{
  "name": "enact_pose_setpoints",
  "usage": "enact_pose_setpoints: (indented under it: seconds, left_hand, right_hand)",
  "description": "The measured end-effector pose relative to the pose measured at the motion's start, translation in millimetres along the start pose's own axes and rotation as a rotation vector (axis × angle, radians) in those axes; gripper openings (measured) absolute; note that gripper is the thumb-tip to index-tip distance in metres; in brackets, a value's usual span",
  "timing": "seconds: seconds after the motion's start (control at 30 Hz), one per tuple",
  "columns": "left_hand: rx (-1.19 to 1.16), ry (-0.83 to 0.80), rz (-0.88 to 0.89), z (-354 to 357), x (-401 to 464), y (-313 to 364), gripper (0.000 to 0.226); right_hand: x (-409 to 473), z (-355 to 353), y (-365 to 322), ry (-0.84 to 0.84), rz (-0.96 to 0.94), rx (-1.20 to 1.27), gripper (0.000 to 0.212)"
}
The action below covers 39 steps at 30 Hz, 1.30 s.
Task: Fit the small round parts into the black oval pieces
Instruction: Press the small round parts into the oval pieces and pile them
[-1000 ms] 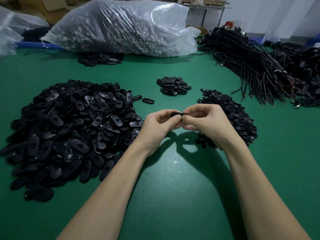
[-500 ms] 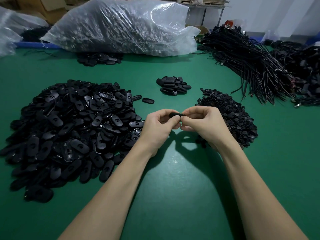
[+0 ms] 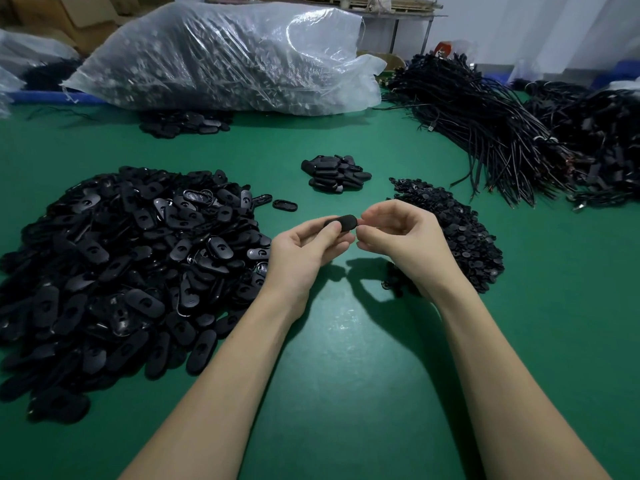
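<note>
My left hand (image 3: 308,251) pinches one black oval piece (image 3: 343,222) between thumb and fingers above the middle of the green table. My right hand (image 3: 405,240) is just right of it, fingertips touching the oval's right end; I cannot tell whether it holds a small round part. A big heap of black oval pieces (image 3: 121,271) lies on the left. A heap of small round parts (image 3: 453,230) lies on the right, partly behind my right hand. A small pile of oval pieces (image 3: 336,174) sits beyond my hands.
A single oval piece (image 3: 285,205) lies loose by the big heap. A filled clear plastic bag (image 3: 225,60) lies across the back. Bundles of black cords (image 3: 502,133) cover the back right. More oval pieces (image 3: 183,123) sit under the bag's front edge.
The hands have eased slightly apart. The oval piece, earlier mostly covered by both sets of fingers, now shows more plainly in my left hand.
</note>
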<state>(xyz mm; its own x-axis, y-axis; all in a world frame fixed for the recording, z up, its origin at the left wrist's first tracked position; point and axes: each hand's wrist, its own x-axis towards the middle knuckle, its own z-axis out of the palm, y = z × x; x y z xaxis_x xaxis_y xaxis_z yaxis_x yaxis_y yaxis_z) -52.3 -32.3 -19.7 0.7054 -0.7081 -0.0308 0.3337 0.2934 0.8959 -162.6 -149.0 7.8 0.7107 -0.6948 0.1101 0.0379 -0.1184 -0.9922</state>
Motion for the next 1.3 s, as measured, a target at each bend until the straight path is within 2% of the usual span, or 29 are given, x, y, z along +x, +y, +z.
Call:
enact_pose_setpoints:
  seconds: [0.1,0.37,0.67,0.8,1.03,1.3]
  left_hand:
    - [-0.013,0.014,0.013,0.6,0.3,-0.1,0.021]
    - [-0.056,-0.072,-0.016,-3.2,0.9,0.9,0.022]
    - [-0.01,-0.066,0.029,-0.3,0.0,-2.0,0.018]
    - [0.02,-0.069,0.044,0.1,-1.0,-2.9,0.02]
    - [0.063,-0.083,0.058,1.3,-2.8,-1.8,0.021]
    - [0.101,-0.09,0.075,2.4,-4.4,-0.9,0.022]
  right_hand:
    - [-0.4,2.3,0.1,-0.006,-0.028,-0.063,0.012]
    - [1.6,1.8,3.1,0.044,-0.041,-0.082,0.013]
    - [2.0,8.5,2.1,0.087,-0.076,-0.244,0.012]
    - [2.5,9.7,0.4,0.089,-0.054,-0.233,0.009]
    - [2.0,4.5,-3.5,0.073,0.109,-0.08,0.003]
    - [2.1,7.4,-5.6,0.077,0.126,-0.09,0.003]
